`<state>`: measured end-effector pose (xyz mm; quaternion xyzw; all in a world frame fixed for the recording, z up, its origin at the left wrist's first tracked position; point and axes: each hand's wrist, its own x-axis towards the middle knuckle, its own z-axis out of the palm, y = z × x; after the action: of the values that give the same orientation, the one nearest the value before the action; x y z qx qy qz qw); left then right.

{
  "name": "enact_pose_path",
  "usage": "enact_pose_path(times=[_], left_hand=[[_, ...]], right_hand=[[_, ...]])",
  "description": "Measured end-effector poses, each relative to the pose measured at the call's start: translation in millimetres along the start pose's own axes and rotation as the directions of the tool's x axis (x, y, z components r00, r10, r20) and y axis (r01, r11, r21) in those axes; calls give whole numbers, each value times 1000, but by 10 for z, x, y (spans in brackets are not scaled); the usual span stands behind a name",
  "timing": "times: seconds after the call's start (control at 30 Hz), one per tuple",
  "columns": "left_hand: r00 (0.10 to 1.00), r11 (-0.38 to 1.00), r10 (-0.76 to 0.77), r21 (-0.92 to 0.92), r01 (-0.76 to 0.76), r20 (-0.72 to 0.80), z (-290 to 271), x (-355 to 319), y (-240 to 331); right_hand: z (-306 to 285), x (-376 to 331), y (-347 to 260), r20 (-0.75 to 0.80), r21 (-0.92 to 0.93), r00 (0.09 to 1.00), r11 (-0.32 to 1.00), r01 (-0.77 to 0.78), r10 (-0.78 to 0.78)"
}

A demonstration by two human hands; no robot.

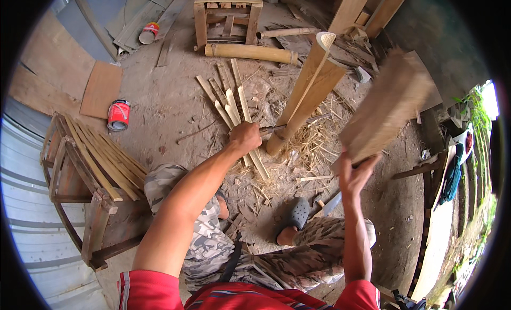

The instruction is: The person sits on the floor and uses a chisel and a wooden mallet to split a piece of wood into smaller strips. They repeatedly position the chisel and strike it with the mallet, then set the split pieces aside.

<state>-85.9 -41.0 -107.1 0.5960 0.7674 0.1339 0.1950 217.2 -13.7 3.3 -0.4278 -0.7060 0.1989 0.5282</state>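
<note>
Evidently my left grip (pixel 246 138) holds the knife (pixel 270 130), my right grip (pixel 357 170) the wooden block (pixel 390 106), likely heavy, best held by its lower end.

No lettering is legible. The nearer red can (pixel 118 116) and the farther red can (pixel 150 31) bear labels too small to read.

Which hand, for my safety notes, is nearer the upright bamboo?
Left. The left hand is just left of the upright bamboo; the right hand is farther, to its right.
</note>
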Motion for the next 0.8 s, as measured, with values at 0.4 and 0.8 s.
enact_pose_path(times=[0.4, 0.8], left_hand=[[996, 996, -83, -37, 83, 17, 40, -125, 62], [992, 952, -124, -283, 119, 2, 321, -21, 32]], right_hand=[[-26, -14, -2, 256, -338, 886, 895, -293, 386], [115, -328, 759, 476, -573, 654, 772, -277, 588]])
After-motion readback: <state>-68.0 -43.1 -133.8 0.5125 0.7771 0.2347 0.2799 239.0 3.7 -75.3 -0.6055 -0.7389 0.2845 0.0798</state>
